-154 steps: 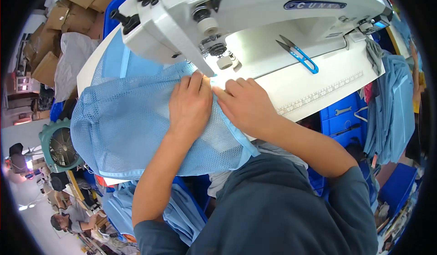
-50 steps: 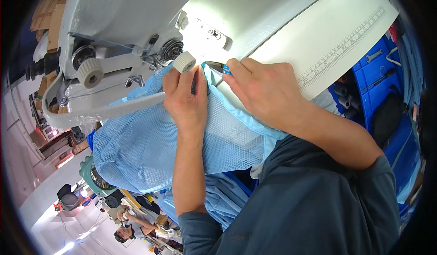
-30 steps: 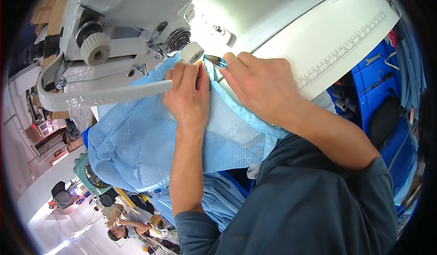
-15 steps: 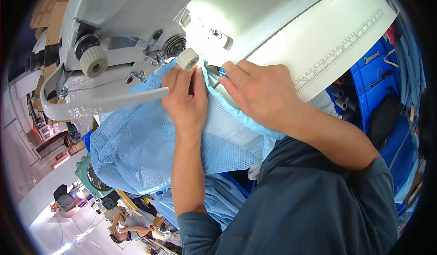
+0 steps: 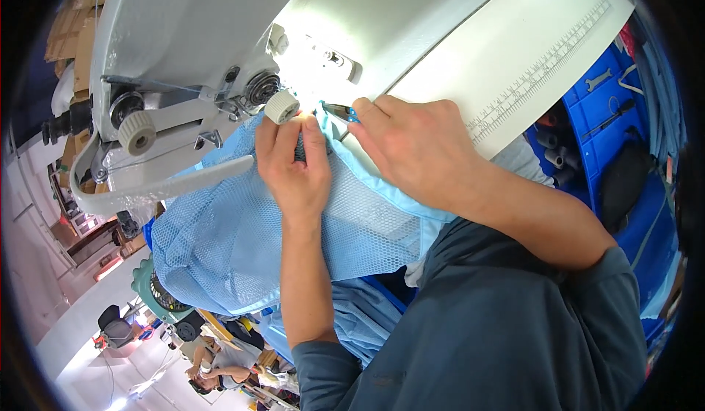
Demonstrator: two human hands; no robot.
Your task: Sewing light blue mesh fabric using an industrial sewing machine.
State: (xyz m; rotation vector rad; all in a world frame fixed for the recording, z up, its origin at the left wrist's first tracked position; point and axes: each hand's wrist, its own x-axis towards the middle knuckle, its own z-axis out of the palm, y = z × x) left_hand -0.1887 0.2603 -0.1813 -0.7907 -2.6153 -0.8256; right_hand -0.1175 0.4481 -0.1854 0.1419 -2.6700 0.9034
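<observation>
Light blue mesh fabric [image 5: 228, 227] with a smooth blue border drapes off the bed of a white sewing machine [image 5: 183, 22]. My left hand [image 5: 295, 169] is closed on the mesh with bent fingers, its tips just below the machine's presser area and partly behind a white knob [image 5: 282, 107]. Beside it, my right hand [image 5: 418, 147] is closed around small thread snips [image 5: 352, 114] with blue handles. Their metal blades point left at the border's upper edge; most of the handles are hidden in the fingers.
A white machine table with a printed ruler [image 5: 543, 66] extends right. A curved white guard [image 5: 169, 183] juts out left of my hand. Blue trays [image 5: 598, 117] hold tools and spools at the right. A green fan [image 5: 150, 286] and another person [image 5: 220, 367] are at lower left.
The machine and background have shifted slightly in the picture as the view moved. Both hands stay at the border, and the snips' blades show a little more.
</observation>
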